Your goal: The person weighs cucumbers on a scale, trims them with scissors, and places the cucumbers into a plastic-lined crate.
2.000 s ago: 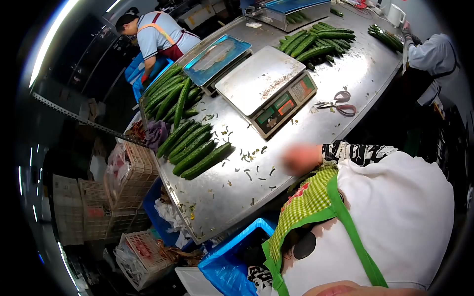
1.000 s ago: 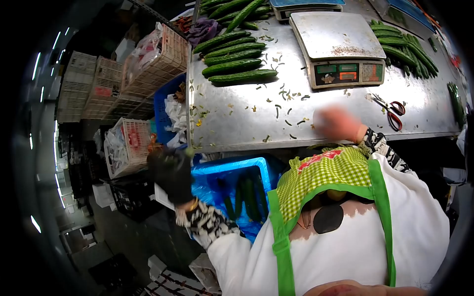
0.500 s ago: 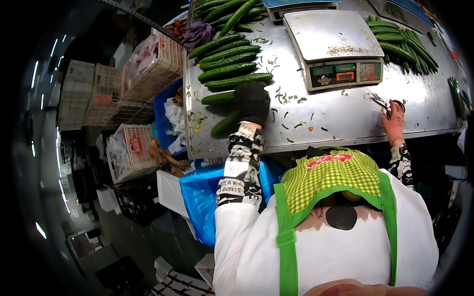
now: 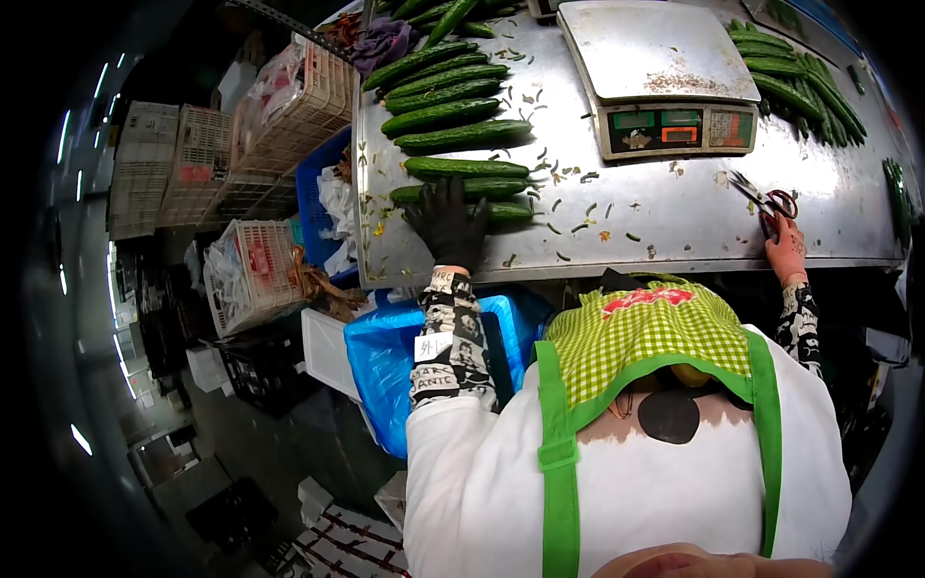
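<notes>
My left hand, in a black glove, lies with fingers spread over the two cucumbers closest to the table's front edge. One is the nearest cucumber, partly hidden by the glove; the other cucumber lies just behind it. Further back, a row of several cucumbers lies side by side. My bare right hand rests at the front edge on the right, its fingers closed at the handles of a pair of scissors. The scissors' blades point away to the upper left.
A weighing scale stands mid-table, with more cucumbers to its right. Small stem trimmings litter the metal table. A bin with a blue bag sits below the front edge. Plastic crates are stacked at left.
My left hand has moved left and toward the front edge, and its fingers have spread. The nearest cucumbers now lie straighter, in line with the row. My right hand still holds the scissors.
</notes>
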Demonstrator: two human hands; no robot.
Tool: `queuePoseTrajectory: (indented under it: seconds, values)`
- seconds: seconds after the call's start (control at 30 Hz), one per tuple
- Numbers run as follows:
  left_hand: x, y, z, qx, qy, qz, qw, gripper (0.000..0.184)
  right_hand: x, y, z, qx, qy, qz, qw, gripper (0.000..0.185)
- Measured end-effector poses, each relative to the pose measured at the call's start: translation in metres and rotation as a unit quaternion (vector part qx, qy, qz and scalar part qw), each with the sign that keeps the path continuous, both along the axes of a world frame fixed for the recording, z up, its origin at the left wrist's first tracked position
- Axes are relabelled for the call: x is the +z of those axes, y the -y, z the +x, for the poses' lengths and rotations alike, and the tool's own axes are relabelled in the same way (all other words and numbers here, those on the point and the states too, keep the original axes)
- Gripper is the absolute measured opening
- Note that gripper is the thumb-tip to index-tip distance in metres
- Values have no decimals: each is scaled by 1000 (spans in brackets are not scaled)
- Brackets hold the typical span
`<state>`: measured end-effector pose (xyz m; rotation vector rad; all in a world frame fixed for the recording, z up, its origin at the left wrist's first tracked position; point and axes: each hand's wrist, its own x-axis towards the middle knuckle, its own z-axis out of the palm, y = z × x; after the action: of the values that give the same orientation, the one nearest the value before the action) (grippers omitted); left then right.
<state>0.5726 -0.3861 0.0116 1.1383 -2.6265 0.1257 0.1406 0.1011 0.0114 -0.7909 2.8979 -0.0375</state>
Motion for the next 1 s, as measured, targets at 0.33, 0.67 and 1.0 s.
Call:
queuePoseTrajectory:
  seconds: [0.33,0.67,1.0]
  values:
    - [-11,8,-25,-36,-55,-58,996,63,-5,19,-4,1,-43,-107,993,61]
    - [-7,1,-77,33,7,28,999,68,14,30,1,-35,66,67,995,67]
    - [-4,12,-53,-65,47,0,997,72,33,38,83,39,418,-222,880,41]
